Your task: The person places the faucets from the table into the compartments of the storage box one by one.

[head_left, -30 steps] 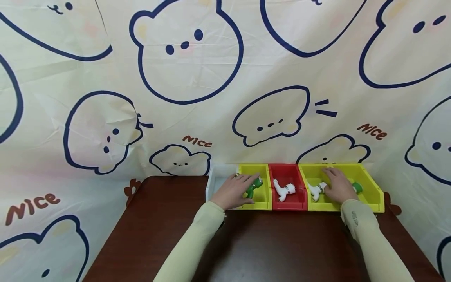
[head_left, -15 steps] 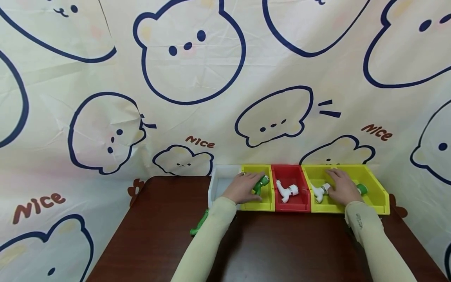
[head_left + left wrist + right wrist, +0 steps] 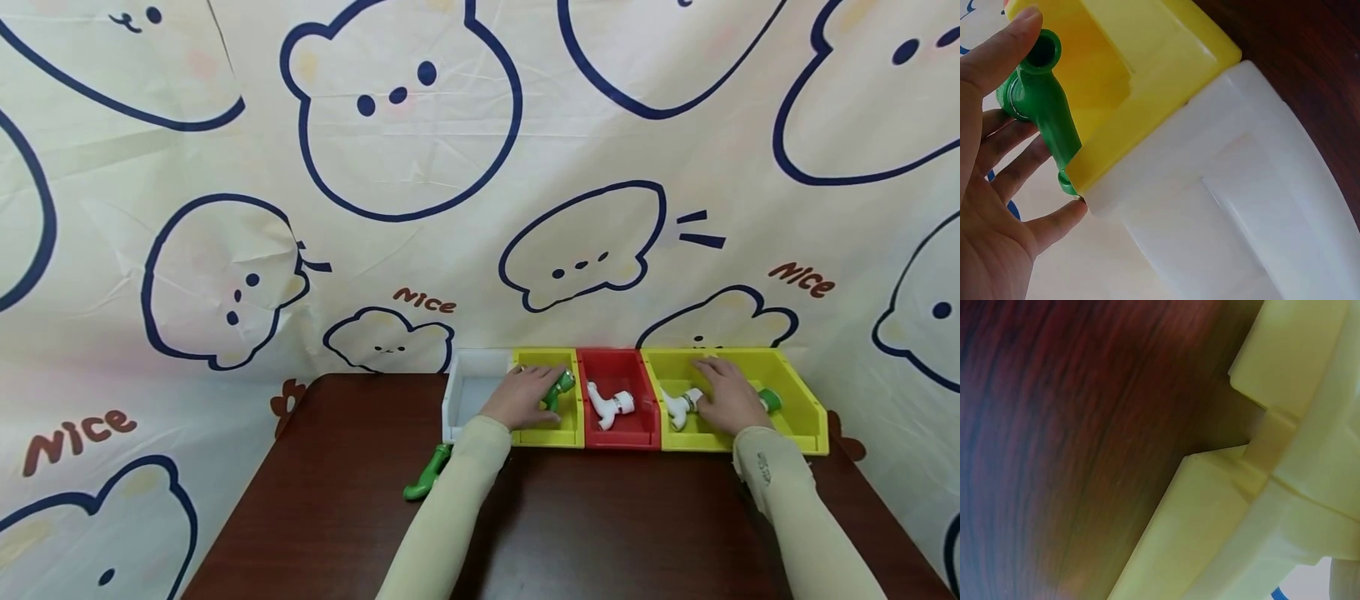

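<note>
My left hand (image 3: 523, 397) is at the small yellow bin (image 3: 528, 437), gripping a green plastic tap (image 3: 1054, 115). In the left wrist view the thumb lies at the tap's open mouth, with fingers behind its body and the little finger by its lower end. My right hand (image 3: 729, 397) reaches palm down into the large yellow bin (image 3: 802, 429), fingers loosely extended. Its thumb is right by a white tap (image 3: 681, 408) with a metallic ring; a green piece (image 3: 770, 400) shows on its other side. The right wrist view catches mostly bin edge.
The red bin (image 3: 618, 437) between the hands holds another white tap (image 3: 607, 406). A white bin (image 3: 476, 392) ends the row at left. Another green tap (image 3: 429, 473) lies on the dark wooden table (image 3: 337, 442), beside my left forearm. A printed cloth (image 3: 405, 167) hangs behind.
My left hand has shifted right, and the green tap with it has shifted slightly. The green tap on the table has come out from behind the forearm. My right hand stays put.
</note>
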`<state>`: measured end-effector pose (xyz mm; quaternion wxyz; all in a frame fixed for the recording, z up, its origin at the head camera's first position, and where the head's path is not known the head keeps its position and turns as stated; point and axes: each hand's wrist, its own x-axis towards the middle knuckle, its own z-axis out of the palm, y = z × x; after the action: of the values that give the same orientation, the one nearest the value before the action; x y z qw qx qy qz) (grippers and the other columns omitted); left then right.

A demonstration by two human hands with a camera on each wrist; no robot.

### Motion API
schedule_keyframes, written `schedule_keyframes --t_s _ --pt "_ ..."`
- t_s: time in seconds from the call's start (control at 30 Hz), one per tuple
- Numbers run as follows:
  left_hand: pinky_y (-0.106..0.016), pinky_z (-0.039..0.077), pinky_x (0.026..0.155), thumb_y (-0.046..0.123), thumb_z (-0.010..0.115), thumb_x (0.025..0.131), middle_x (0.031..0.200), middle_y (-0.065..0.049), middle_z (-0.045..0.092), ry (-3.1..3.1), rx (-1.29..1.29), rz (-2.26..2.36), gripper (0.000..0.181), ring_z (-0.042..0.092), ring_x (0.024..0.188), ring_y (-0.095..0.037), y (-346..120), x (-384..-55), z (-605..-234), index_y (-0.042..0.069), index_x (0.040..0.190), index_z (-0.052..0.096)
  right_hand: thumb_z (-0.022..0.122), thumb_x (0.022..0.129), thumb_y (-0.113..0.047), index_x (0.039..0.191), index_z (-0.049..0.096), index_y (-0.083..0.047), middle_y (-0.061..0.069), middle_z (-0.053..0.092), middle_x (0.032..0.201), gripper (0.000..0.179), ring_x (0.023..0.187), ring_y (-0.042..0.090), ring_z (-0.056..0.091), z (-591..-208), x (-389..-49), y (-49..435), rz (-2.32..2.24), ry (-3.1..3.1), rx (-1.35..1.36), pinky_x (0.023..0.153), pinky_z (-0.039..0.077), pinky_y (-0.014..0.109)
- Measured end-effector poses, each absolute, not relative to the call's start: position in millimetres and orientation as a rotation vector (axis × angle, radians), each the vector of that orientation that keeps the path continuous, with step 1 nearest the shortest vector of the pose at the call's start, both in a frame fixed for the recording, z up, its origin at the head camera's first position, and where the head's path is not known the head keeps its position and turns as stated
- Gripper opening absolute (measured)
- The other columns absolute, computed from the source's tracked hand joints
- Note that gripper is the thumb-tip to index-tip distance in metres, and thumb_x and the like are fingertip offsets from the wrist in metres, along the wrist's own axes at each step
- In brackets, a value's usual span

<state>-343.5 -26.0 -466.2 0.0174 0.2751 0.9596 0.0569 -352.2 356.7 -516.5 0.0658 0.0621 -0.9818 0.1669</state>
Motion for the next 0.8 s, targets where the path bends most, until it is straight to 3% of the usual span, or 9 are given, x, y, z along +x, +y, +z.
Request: schedule_keyframes --t_s 0.5,0.8 --pt "-0.056 0.024 0.125 0.046 0.077 0.091 0.158 0.001 0.051 2.969 1.023 0.007 0.088 0.046 0.147 -0.023 -28.7 -342.0 -471.4 0.021 0.164 0.035 0.063 0.090 -0.008 0.152 0.045 0.003 0.030 0.037 0.156 0.065 0.143 0.052 0.029 -519.7 -352.3 357.3 0.488 -2.944 0.190 0.113 0.026 0.073" --pt "-0.056 0.027 0.124 0.046 0.077 0.091 0.154 0.002 0.055 2.964 1.056 -0.152 0.090 0.047 0.144 -0.022 -28.3 -343.6 -476.6 0.021 0.165 0.031 0.062 0.091 -0.008 0.152 0.046 0.002 0.029 0.037 0.156 0.064 0.144 0.051 0.029 -519.8 -353.4 357.3 0.471 -2.947 0.203 0.114 0.026 0.072"
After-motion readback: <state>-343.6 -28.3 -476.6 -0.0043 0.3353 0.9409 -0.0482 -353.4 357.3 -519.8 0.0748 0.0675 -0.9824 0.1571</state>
